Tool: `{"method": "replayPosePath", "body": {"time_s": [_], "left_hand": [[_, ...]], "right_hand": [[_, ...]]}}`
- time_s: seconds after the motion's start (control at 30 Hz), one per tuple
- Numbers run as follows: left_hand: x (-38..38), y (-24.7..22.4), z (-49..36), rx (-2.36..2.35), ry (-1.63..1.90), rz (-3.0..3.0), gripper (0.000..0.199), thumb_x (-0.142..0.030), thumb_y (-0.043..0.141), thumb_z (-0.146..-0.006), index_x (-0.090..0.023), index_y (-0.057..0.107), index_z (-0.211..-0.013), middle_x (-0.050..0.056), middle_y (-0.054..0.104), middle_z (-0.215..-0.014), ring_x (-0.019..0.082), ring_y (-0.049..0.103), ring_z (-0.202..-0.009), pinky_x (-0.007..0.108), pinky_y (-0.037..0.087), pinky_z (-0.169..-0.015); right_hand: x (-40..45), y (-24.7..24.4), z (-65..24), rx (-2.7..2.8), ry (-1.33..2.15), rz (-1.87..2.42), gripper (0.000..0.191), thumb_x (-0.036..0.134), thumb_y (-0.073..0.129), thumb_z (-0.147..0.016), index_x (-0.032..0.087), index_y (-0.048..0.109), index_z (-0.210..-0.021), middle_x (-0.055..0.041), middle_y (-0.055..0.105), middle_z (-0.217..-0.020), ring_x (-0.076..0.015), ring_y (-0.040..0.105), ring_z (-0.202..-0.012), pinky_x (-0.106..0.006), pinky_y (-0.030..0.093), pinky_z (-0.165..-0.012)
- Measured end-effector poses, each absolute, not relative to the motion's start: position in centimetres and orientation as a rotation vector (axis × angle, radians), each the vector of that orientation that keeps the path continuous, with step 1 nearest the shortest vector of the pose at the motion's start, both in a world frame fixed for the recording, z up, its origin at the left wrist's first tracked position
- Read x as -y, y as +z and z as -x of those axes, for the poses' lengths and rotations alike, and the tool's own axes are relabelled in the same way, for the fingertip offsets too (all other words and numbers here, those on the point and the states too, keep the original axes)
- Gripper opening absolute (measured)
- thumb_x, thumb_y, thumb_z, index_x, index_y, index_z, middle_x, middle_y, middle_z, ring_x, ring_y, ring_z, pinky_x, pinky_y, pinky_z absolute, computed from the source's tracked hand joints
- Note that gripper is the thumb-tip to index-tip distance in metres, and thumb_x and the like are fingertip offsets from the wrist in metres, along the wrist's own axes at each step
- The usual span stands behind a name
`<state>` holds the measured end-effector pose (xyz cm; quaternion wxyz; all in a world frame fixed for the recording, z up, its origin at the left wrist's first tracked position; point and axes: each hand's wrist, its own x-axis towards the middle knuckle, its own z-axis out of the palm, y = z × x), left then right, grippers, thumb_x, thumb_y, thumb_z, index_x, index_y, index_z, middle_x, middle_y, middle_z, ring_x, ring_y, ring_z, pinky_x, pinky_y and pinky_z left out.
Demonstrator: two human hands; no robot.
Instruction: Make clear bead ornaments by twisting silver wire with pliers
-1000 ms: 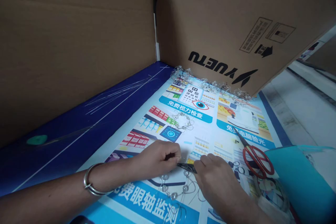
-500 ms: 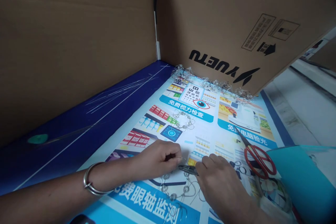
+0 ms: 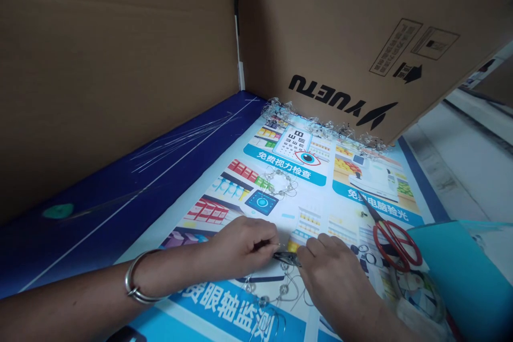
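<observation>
My right hand (image 3: pixel 331 272) is closed around a pair of pliers (image 3: pixel 287 258), whose dark jaws point left toward my other hand. My left hand (image 3: pixel 244 246) is pinched close to the jaw tips, on what seems to be a thin wire end of a beaded wire ring (image 3: pixel 263 301). Clear round beads and looping wires of this ring lie below the two hands, partly hidden by them. Farther up, a second beaded wire ring (image 3: pixel 280 183) rests on the printed sheet (image 3: pixel 288 216).
Red-handled scissors (image 3: pixel 396 246) lie at the right, above a roll of clear tape (image 3: pixel 419 294) and beside a turquoise folder (image 3: pixel 465 272). Beaded wire pieces (image 3: pixel 324 129) line the cardboard wall (image 3: pixel 340 21). Loose straight wires (image 3: pixel 188 139) and a green lump (image 3: pixel 58 211) lie at left.
My left hand has shifted slightly down and right, closer to the pliers' tips. The pliers and my right hand stay almost in place.
</observation>
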<state>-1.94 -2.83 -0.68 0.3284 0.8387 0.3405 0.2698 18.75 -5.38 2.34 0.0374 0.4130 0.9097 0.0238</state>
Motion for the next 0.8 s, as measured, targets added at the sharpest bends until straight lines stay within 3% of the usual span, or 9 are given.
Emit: {"method": "replayPosePath", "body": {"time_s": [0.8], "left_hand": [[2.86, -0.62, 2.09, -0.86, 0.565, -2.331, 0.017, -0.02, 0.036, -0.09, -0.017, 0.048, -0.08, 0.0, 0.054, -0.071, 0.012, 0.048, -0.065, 0.024, 0.034, -0.059]], "right_hand": [[5.05, 2.45, -18.8, -2.741, 0.038, -1.199, 0.008, 0.013, 0.054, -0.08, 0.018, 0.056, -0.075, -0.0024, 0.056, -0.07, -0.0173, 0.045, -0.067, -0.031, 0.025, -0.06]]}}
